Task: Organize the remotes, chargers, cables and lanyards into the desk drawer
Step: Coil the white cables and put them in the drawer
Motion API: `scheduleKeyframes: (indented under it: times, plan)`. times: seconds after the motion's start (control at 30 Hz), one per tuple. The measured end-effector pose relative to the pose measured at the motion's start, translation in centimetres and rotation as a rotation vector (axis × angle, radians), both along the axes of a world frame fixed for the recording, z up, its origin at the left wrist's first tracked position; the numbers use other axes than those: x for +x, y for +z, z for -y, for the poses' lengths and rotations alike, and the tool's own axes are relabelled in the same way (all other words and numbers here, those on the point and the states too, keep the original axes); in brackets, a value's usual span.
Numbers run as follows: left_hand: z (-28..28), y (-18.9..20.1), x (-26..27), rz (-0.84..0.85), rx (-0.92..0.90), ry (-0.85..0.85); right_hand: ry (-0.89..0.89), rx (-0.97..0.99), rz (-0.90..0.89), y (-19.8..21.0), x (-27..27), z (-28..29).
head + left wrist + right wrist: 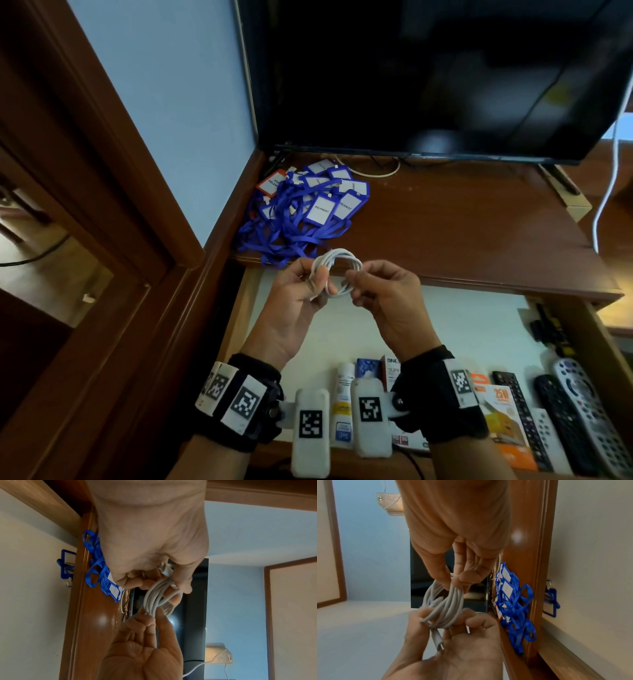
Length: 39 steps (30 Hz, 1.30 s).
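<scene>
A white cable [337, 270], wound into a small coil, hangs in the air between both hands above the open drawer [462, 325]. My left hand [313, 279] grips the coil's left side with curled fingers and thumb. My right hand [352, 282] pinches its right side. In the left wrist view the coil [154, 599] loops round the left fingers. In the right wrist view the cable's plug [437, 639] lies against the left palm. A pile of blue lanyards [308, 205] with badge holders lies on the desk top behind the hands.
Several remotes [589, 404] lie at the drawer's front right, beside an orange box [503, 421] and small packets. Black items [548, 329] sit along the drawer's right wall. A dark TV [411, 68] stands on the desk. A white wire [609, 178] hangs at the right.
</scene>
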State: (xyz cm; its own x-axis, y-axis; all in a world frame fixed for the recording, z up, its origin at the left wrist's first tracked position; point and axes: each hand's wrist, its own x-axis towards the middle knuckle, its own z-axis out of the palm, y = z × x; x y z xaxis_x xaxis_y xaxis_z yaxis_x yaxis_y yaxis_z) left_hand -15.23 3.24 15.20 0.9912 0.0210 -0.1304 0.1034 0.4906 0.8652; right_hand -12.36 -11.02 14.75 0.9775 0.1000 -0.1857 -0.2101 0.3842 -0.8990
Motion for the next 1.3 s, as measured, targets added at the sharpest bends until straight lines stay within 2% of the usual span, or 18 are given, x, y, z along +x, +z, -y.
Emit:
scheduleKeyframes:
  times: [0.23,0.33,0.53,0.67,0.9,1.0,1.13,1.3]
  plan:
    - [0.2,0.1,0.1,-0.096,0.223,-0.008,-0.041,-0.137,-0.001,-0.3,-0.1,-0.1]
    - [0.2,-0.6,0.5,-0.156,0.371,0.089,-0.057,-0.152,-0.030,-0.5,0.1,0.2]
    - [0.5,-1.8,0.3,-0.161,0.792,0.424,-0.112,-0.195,-0.020,-1.1,0.2,0.1]
    - [0.7,-0.9,-0.2,-0.032,0.997,0.443,-0.141,-0.243,-0.014,-1.3,0.1,-0.1]
    - [0.6,-0.6,0.2,0.006,1.138,0.294,-0.158,-0.309,-0.093,-1.9,0.2,-0.8]
    - [0.5,0.0,0.0,0.063,1.176,0.234,-0.148,-0.270,-0.163,-2.0,0.6,-0.7]
    - [0.3,0.4,0.2,0.194,1.163,0.169,-0.125,-0.137,-0.243,-2.3,0.7,-0.6]
    - [0.2,0.5,0.5,0.177,1.062,0.086,-0.155,-0.087,-0.284,-2.5,1.1,-0.8]
